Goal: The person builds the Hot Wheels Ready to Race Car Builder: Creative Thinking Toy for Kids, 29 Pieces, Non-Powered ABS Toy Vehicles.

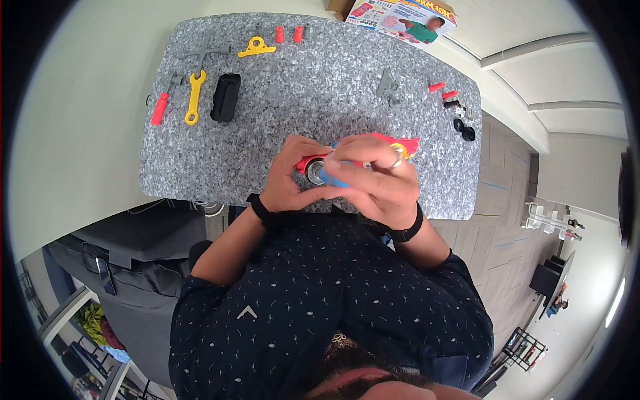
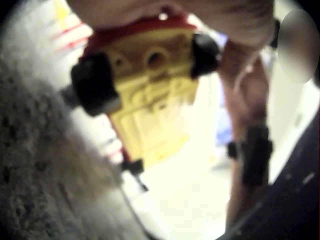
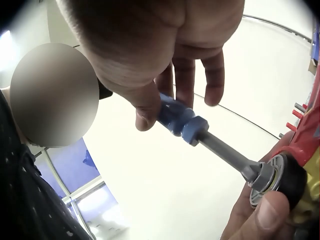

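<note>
A red and yellow toy car lies on its side in the left hand (image 1: 293,175); its yellow underside (image 2: 150,95) and black wheels (image 2: 95,84) face the left wrist camera. In the right wrist view the left thumb presses on a black wheel with a grey hub (image 3: 290,182). The right hand (image 1: 383,180) pinches the blue handle (image 3: 175,116) of a tool between thumb and fingers. The tool's grey shaft (image 3: 225,150) ends in a socket that meets a grey piece at the wheel's hub.
On the speckled table (image 1: 320,87) lie a yellow wrench (image 1: 195,100), a red-handled tool (image 1: 160,109), a black tray-like part (image 1: 227,97), a yellow part (image 1: 256,47), red pieces (image 1: 298,34), a grey part (image 1: 385,83) and black rings (image 1: 469,133). A printed box (image 1: 400,20) stands beyond the far edge.
</note>
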Tool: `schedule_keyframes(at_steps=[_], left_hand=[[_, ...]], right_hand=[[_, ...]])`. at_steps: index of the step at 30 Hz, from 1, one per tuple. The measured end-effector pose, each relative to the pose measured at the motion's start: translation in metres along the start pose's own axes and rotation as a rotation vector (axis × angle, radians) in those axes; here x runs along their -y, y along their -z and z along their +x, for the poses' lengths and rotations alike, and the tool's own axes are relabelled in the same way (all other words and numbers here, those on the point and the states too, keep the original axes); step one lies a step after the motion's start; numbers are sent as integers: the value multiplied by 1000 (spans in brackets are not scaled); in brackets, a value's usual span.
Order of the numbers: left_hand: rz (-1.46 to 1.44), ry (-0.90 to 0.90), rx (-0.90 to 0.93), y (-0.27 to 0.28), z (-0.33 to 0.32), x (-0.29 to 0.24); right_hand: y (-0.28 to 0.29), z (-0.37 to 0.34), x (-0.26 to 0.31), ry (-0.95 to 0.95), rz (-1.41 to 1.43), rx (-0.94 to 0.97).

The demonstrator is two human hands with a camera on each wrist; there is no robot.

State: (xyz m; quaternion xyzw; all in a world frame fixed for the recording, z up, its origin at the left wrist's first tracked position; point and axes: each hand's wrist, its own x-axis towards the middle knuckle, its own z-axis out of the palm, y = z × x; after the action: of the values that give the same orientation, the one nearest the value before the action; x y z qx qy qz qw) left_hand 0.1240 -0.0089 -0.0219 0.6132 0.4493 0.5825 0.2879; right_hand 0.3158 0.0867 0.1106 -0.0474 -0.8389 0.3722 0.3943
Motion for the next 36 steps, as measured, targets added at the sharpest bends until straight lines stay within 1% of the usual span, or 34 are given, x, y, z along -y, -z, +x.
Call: schedule_keyframes(at_steps=[3,7,9,12,15,16,18,19,21,24,27,28,31,36], left_hand=[[-25,22,-3,-1,-1,1],[-19,25,-18,-2,-2,2],[-49,26,-18,-2,-3,3],[-33,31,-16,-3,-4,8],[40,1,-18,-5,-6,13],[69,-16,-19,-5,-5,13],[-25,18,-19,-4,-5,9],[-71,34,-21,-3,-5,7],[-4,6,-19,-2,-3,7],[33,9,-22,-4,-5,9],[31,2,-17,-4,-4,9],[29,-7,-15,-3,-4,9],[-1,44,-35,-5,-6,8],[-40,23,-38,-5,-2,3]], right_hand=[[6,2,8,-44,-55,46],[3,6,-1,39,56,66],[1,-2,-2,25,43,40],[1,10,9,-29,87,54],[2,9,2,65,42,121],[2,5,2,36,38,94],[0,-2,1,-24,32,40],[0,0,3,-29,47,44],[-1,8,7,-40,81,53],[3,5,2,41,35,138],[-2,-2,0,12,8,76],[-3,0,0,17,17,79],[-4,3,0,31,17,74],[-6,-10,-5,27,-47,20]])
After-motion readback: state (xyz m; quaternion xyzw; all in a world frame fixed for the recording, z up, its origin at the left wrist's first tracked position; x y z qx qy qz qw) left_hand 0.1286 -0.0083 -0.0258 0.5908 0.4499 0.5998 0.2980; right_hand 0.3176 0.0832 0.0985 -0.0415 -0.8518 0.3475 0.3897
